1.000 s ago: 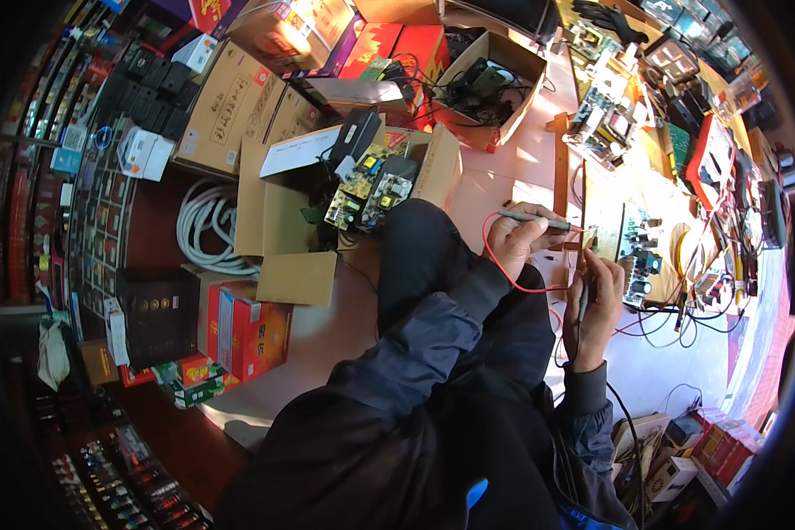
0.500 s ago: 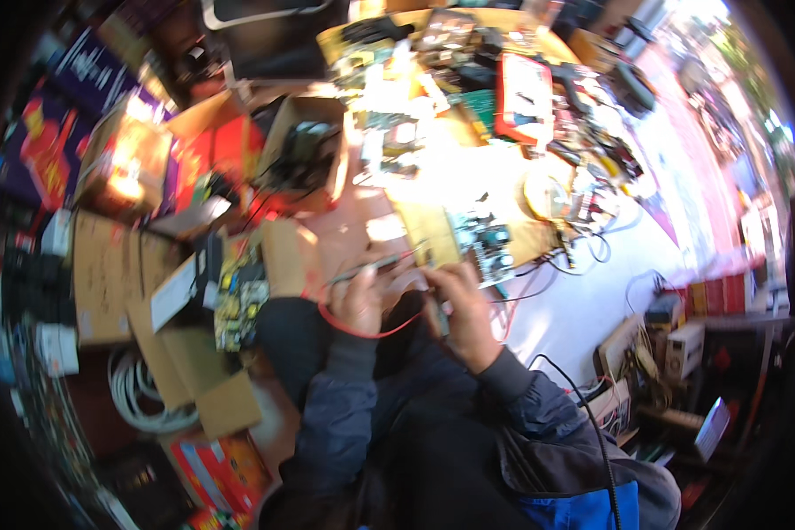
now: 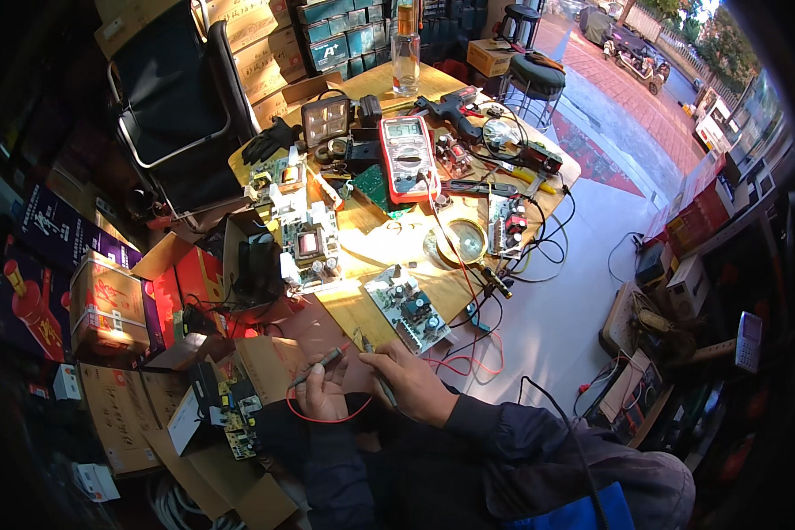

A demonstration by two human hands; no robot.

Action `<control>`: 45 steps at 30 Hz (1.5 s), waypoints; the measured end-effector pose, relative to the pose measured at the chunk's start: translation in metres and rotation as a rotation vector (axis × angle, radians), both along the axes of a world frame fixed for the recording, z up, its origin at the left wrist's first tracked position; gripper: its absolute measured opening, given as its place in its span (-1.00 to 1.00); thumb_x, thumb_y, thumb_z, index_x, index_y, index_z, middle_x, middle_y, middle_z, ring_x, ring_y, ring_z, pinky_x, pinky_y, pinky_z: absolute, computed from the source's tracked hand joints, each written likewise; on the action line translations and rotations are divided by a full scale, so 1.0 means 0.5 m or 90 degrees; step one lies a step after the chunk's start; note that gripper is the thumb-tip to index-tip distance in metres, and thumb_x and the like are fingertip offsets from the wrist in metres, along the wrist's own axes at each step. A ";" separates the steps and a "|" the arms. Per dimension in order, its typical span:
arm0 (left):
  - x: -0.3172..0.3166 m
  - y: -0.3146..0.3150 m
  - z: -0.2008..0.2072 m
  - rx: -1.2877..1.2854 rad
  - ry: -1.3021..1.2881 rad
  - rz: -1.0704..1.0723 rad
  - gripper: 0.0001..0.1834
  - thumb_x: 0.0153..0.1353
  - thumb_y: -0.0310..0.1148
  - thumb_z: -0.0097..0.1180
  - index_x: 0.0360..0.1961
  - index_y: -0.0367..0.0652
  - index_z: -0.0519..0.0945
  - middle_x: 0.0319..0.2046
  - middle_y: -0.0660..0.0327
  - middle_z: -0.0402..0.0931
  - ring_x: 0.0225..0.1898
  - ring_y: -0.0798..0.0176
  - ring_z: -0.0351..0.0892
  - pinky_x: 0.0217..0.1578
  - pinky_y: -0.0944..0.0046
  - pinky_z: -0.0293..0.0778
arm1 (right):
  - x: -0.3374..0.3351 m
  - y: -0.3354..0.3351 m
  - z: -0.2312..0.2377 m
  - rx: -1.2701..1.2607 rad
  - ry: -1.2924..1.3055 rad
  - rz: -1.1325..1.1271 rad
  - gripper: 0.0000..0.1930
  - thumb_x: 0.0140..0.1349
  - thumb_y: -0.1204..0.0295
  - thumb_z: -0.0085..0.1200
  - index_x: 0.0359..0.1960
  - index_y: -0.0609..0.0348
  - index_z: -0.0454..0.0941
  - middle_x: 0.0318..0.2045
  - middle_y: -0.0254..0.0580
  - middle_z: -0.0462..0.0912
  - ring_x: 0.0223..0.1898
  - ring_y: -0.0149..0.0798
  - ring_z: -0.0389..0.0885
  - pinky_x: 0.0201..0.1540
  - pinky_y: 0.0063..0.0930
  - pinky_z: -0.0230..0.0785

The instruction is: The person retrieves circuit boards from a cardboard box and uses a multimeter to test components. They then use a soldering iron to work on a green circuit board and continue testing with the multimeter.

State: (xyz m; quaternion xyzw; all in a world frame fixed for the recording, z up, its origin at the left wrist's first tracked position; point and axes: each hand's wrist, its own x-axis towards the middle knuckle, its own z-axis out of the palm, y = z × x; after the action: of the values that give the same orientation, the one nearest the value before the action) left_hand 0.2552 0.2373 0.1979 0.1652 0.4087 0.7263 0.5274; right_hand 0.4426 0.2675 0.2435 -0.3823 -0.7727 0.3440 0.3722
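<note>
My left hand (image 3: 322, 397) is turned partly palm up and holds a grey test probe (image 3: 330, 357) between its fingers. A red lead (image 3: 349, 415) loops from that probe below the hand. Close on its right, my right hand (image 3: 415, 382) grips a slim grey probe-like tool (image 3: 385, 390), its narrow end pointing up toward the table edge. Just beyond both hands, a circuit board (image 3: 408, 309) with black capacitors and heat sinks lies on the wooden table (image 3: 375, 247). Farther back sits a red multimeter (image 3: 408, 159) with its display lit and a lead running down from it.
More circuit boards (image 3: 309, 243) lie at the table's left. A round magnifier-like dish (image 3: 461, 243), yellow-handled pliers (image 3: 535, 179) and tangled cables stand at the right. A glass bottle (image 3: 405, 62) is at the back. Open cardboard boxes (image 3: 269, 358) crowd my left side.
My view has tilted up and steadied, so the table and hands sit differently in the picture. Both hands still hold their slim tools, close together.
</note>
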 end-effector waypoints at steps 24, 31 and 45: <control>-0.006 -0.047 0.055 0.053 -0.025 -0.017 -0.76 0.44 -0.30 0.00 0.00 -0.21 0.52 -0.02 -0.06 0.64 0.04 -0.10 0.69 0.10 -0.06 0.66 | 0.025 -0.041 0.006 0.014 0.099 -0.068 -0.70 0.18 0.63 0.29 -0.06 0.15 0.56 -0.25 -0.09 0.51 -0.34 -0.10 0.57 -0.26 -0.32 0.46; 0.016 -0.059 0.114 0.058 0.080 -0.104 -0.79 0.46 -0.31 -0.04 -0.22 -0.27 0.49 -0.18 -0.04 0.61 -0.11 -0.01 0.73 -0.04 0.08 0.66 | 0.060 -0.063 0.050 -0.054 0.190 -0.007 -0.72 0.25 0.64 0.25 -0.01 0.21 0.58 -0.31 -0.10 0.62 -0.33 -0.15 0.63 -0.24 -0.42 0.47; 0.113 -0.105 0.200 0.147 0.454 -0.121 -0.51 0.57 -0.05 -0.06 -0.17 -0.33 0.63 -0.09 0.04 0.52 -0.03 0.13 0.62 0.05 0.17 0.54 | 0.071 -0.057 0.094 0.002 0.170 0.016 -0.54 0.09 0.62 0.42 0.05 0.16 0.57 -0.22 -0.13 0.66 -0.21 -0.14 0.64 -0.17 -0.36 0.50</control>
State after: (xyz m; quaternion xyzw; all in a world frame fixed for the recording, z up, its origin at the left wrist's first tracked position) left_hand 0.3117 0.1847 0.2980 0.5025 0.4649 0.6126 0.3951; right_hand 0.4779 0.2391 0.2903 -0.3227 -0.7213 0.3952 0.4684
